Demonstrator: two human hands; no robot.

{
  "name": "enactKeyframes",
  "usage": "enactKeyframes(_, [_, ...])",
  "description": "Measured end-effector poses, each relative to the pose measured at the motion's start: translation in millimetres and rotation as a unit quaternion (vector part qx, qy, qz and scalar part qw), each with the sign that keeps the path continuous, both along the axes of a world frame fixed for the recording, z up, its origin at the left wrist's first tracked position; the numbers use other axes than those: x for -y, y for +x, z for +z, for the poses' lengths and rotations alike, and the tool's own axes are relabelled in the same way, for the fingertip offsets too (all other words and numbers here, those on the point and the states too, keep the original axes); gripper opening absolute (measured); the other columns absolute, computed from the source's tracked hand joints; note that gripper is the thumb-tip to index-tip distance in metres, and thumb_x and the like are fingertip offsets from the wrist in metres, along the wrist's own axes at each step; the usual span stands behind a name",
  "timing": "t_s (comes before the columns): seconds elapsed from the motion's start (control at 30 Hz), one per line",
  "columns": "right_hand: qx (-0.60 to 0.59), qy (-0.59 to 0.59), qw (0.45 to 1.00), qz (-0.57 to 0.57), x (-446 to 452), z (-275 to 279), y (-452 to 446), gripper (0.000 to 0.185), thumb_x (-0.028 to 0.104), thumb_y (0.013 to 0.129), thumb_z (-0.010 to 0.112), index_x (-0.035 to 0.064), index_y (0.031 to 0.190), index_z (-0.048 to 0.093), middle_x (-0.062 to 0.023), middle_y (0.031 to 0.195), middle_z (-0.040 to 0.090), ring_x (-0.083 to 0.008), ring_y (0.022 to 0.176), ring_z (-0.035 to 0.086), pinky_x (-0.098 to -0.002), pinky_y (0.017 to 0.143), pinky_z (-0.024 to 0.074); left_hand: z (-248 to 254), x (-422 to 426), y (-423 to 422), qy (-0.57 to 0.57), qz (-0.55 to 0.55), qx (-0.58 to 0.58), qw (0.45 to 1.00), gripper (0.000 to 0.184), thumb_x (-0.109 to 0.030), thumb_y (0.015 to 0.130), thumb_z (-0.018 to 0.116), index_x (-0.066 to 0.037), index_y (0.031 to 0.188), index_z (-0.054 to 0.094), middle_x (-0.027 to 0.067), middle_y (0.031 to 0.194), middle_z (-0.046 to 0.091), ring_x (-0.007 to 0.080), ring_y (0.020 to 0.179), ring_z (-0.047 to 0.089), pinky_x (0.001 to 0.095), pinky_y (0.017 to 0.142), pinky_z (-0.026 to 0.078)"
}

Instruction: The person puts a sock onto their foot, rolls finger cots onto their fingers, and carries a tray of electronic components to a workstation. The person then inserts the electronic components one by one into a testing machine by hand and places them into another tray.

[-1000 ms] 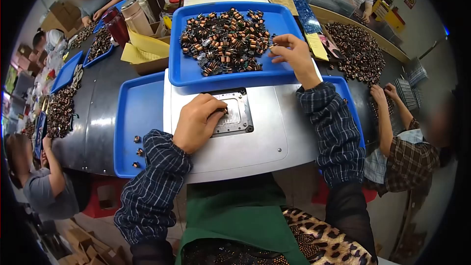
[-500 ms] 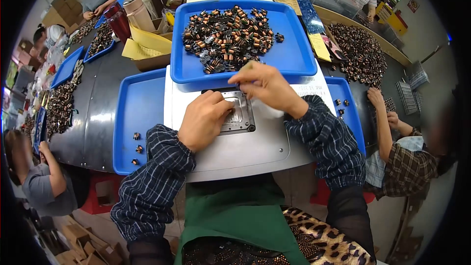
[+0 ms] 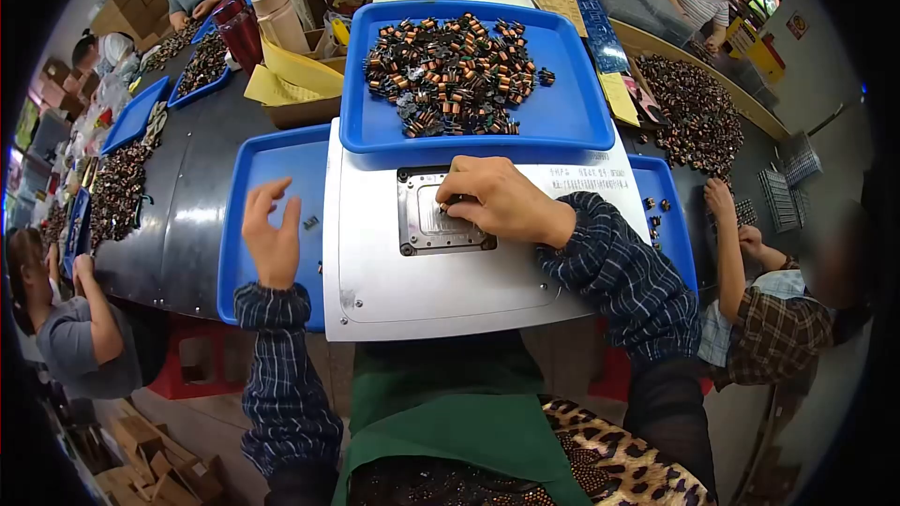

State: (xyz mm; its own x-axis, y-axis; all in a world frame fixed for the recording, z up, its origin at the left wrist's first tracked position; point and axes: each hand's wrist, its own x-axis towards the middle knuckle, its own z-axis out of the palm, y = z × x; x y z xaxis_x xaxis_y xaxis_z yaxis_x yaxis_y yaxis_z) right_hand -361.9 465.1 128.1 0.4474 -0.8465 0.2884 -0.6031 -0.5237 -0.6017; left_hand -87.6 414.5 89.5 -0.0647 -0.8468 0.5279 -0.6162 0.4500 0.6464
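Note:
My right hand (image 3: 502, 201) is closed in a pinch over the dark metal fixture plate (image 3: 448, 242) set into the silver machine top (image 3: 412, 295). A small copper-wound coil (image 3: 444, 209) shows partly at its fingertips; the fingers hide most of it. Out to the left, my left hand (image 3: 272, 236) is raised above the left blue tray (image 3: 246, 281), fingers apart and holding nothing. Just right of that hand is a small coil part (image 3: 310, 223); whether it lies in the tray or is dropping, I cannot tell. Behind the fixture sits a large blue tray (image 3: 375, 136) with heaped copper coils (image 3: 455, 70).
A right blue tray (image 3: 670, 248) holds several coils. Yellow paper (image 3: 295, 75), a pink flask (image 3: 279, 17) and a dark red flask (image 3: 239, 33) stand back left. A coil pile (image 3: 689, 112) lies at the right. Other people sit working on both sides.
My left hand has left the fixture, moved left and opened over the left tray. My right hand has come down onto the fixture. The view has shifted slightly.

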Motion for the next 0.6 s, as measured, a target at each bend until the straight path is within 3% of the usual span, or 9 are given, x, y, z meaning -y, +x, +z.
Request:
enactKeyframes(0.1, [-0.022,-0.017,1.0,0.001,-1,1,4,0.012,0.002,0.068,0.062,0.0007,0.08,0.06,-0.0108,0.075,0.053,-0.0271,0.068,0.053,-0.0339,0.06,0.0417,18,19,-26,-0.045,-0.038,-0.003,0.998,0.022,-0.003,0.074,0.058,-0.003,0.095,0.059,0.0083,0.092,0.057,0.0179,0.084,0.054,0.0261,0.072,0.041])
enactKeyframes(0.17, [-0.03,-0.029,0.999,-0.003,-1,-2,8,0.012,0.003,0.069,0.062,0.0013,0.08,0.06,-0.0109,0.075,0.052,-0.0275,0.067,0.053,-0.0346,0.059,0.0417,29,30,-51,-0.102,-0.121,-0.02,0.987,0.022,-0.002,0.071,0.058,-0.001,0.092,0.059,0.0113,0.089,0.056,0.0241,0.083,0.054,0.0304,0.074,0.042])
enactKeyframes(0.27, [-0.045,-0.047,0.998,-0.004,-1,-1,9,0.011,0.005,0.069,0.062,0.0026,0.08,0.06,-0.0109,0.073,0.051,-0.0284,0.066,0.052,-0.0361,0.058,0.0414,37,44,-87,-0.054,-0.17,-0.002,0.984,0.024,-0.005,0.07,0.059,-0.003,0.094,0.06,0.0118,0.09,0.056,0.0268,0.083,0.054,0.0326,0.073,0.042])
enactKeyframes(0.37, [-0.057,-0.071,0.996,0.004,2,-5,6,0.01,0.008,0.069,0.061,0.005,0.078,0.059,-0.01,0.071,0.048,-0.0285,0.063,0.051,-0.038,0.054,0.0403,27,60,-109,-0.149,-0.151,0.128,0.969,0.032,-0.013,0.07,0.063,-0.005,0.1,0.058,0.0121,0.105,0.052,0.0289,0.086,0.054,0.0344,0.073,0.042])
enactKeyframes(0.4, [-0.061,-0.087,0.994,0.008,3,-9,5,0.01,0.008,0.069,0.061,0.0053,0.078,0.058,-0.0096,0.071,0.047,-0.0283,0.063,0.051,-0.038,0.054,0.0399,27,60,-113,-0.174,-0.146,0.172,0.958,0.035,-0.011,0.071,0.062,-0.004,0.105,0.055,0.0108,0.102,0.052,0.0224,0.079,0.053,0.0306,0.072,0.043])
enactKeyframes(0.43, [-0.066,-0.102,0.993,0.013,3,-11,4,0.01,0.008,0.068,0.061,0.0057,0.077,0.057,-0.0093,0.07,0.047,-0.028,0.062,0.051,-0.038,0.053,0.0395,27,60,-114,-0.176,-0.148,0.172,0.958,0.035,-0.011,0.071,0.062,-0.004,0.105,0.055,0.0108,0.102,0.052,0.0224,0.079,0.053,0.0306,0.072,0.043])
enactKeyframes(0.5, [-0.062,-0.108,0.992,0.011,3,-13,5,0.01,0.008,0.068,0.062,0.0063,0.076,0.056,-0.0087,0.07,0.046,-0.0276,0.061,0.05,-0.0384,0.052,0.0387,29,54,-117,-0.045,-0.175,0.103,0.978,0.032,-0.011,0.071,0.062,-0.003,0.101,0.056,0.0104,0.1,0.051,0.0189,0.069,0.054,0.029,0.066,0.044])
enactKeyframes(0.53, [-0.072,-0.109,0.991,0.009,3,-13,5,0.011,0.008,0.068,0.062,0.0064,0.077,0.056,-0.0088,0.069,0.046,-0.0277,0.062,0.05,-0.038,0.053,0.0393,32,50,-118,-0.017,-0.179,0.073,0.981,0.029,-0.009,0.07,0.063,-0.002,0.097,0.057,0.01,0.091,0.051,0.0155,0.061,0.052,0.0275,0.06,0.043])
enactKeyframes(0.6, [-0.081,-0.11,0.991,0.006,3,-13,4,0.011,0.008,0.068,0.062,0.0066,0.078,0.057,-0.0088,0.069,0.047,-0.0278,0.063,0.051,-0.0376,0.053,0.0398,34,46,-118,0.001,-0.162,0.068,0.985,0.027,-0.008,0.07,0.063,-0.002,0.095,0.056,0.0096,0.087,0.05,0.0149,0.06,0.051,0.0274,0.058,0.043])
